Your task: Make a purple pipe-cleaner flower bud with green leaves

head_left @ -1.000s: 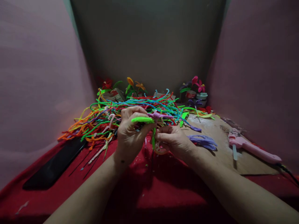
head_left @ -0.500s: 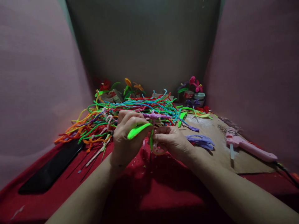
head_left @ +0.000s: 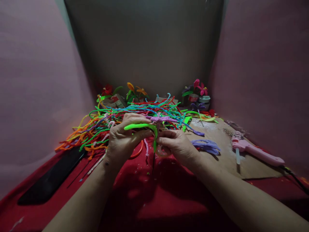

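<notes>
In the middle of the head view, a purple pipe-cleaner flower point(head_left: 164, 119) stands on a thin dark stem point(head_left: 154, 161). A bright green pipe-cleaner leaf point(head_left: 140, 126) joins the stem below the bloom and arches left. My left hand point(head_left: 124, 135) is closed about the leaf, thumb below it and fingers above and behind. From the right, my right hand point(head_left: 177, 143) pinches the flower's stem just under the bloom, its fingertips partly hidden. A pale ring-shaped thing point(head_left: 162, 150), perhaps a tape roll, shows beneath my right fingers.
A tangled heap of coloured pipe cleaners point(head_left: 135, 108) lies behind my hands. On the right, a pink glue gun point(head_left: 260, 153) and a purple pipe-cleaner bundle point(head_left: 206, 146) rest on cardboard point(head_left: 224, 164). A flat black object point(head_left: 50, 178) lies left on red cloth point(head_left: 154, 199). Finished flowers point(head_left: 202, 88) stand behind.
The green leaf has swung from a short raised pose into a longer arch to the left. My left hand has shifted left and loosened from its fist. My right hand stays at the stem.
</notes>
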